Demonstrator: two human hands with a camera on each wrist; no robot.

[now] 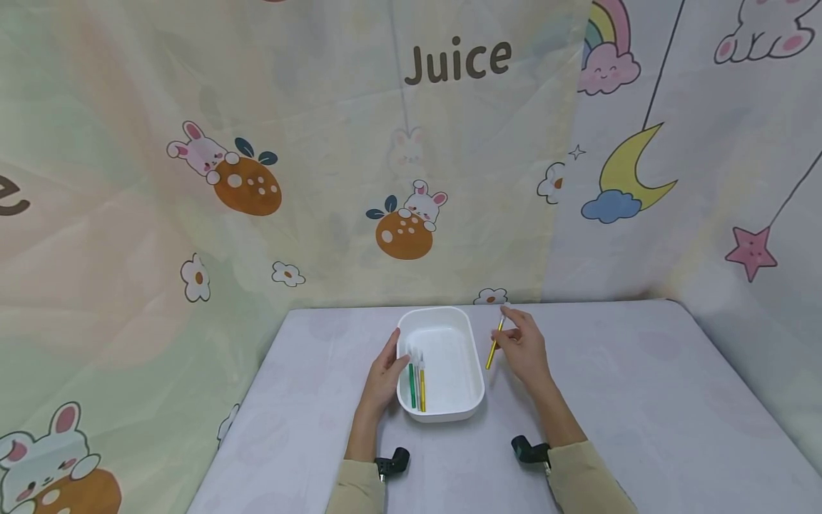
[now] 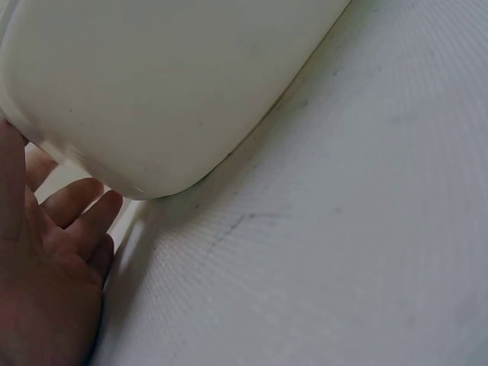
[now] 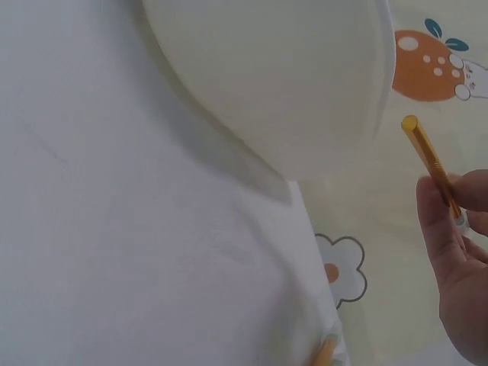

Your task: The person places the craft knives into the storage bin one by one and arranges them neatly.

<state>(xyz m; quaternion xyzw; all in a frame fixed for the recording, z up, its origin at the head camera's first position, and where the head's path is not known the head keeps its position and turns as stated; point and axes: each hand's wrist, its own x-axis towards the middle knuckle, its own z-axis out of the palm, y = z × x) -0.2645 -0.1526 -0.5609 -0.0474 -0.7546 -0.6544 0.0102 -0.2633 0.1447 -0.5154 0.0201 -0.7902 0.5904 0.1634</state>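
In the head view, a white rectangular tray (image 1: 452,357) stands on the table. My left hand (image 1: 383,375) grips its left side, thumb over the rim and fingers along the outer wall. Inside, at the left, lie a green pen-like stick (image 1: 412,385), a whitish one (image 1: 417,389) and a yellow one (image 1: 423,389), with pale, see-through upper ends. To the right of the tray, my right hand (image 1: 523,350) pinches another slim yellow stick (image 1: 494,348) with a clear end, held slanted. In the right wrist view its yellow end (image 3: 421,145) points toward the tray wall.
A white cloth covers the table (image 1: 642,400). Printed curtains (image 1: 334,157) hang behind its far edge and at both sides. Low in the right wrist view, another yellow piece with a clear end (image 3: 325,349) shows near the table edge. Black wrist devices (image 1: 530,451) sit at both sleeves.
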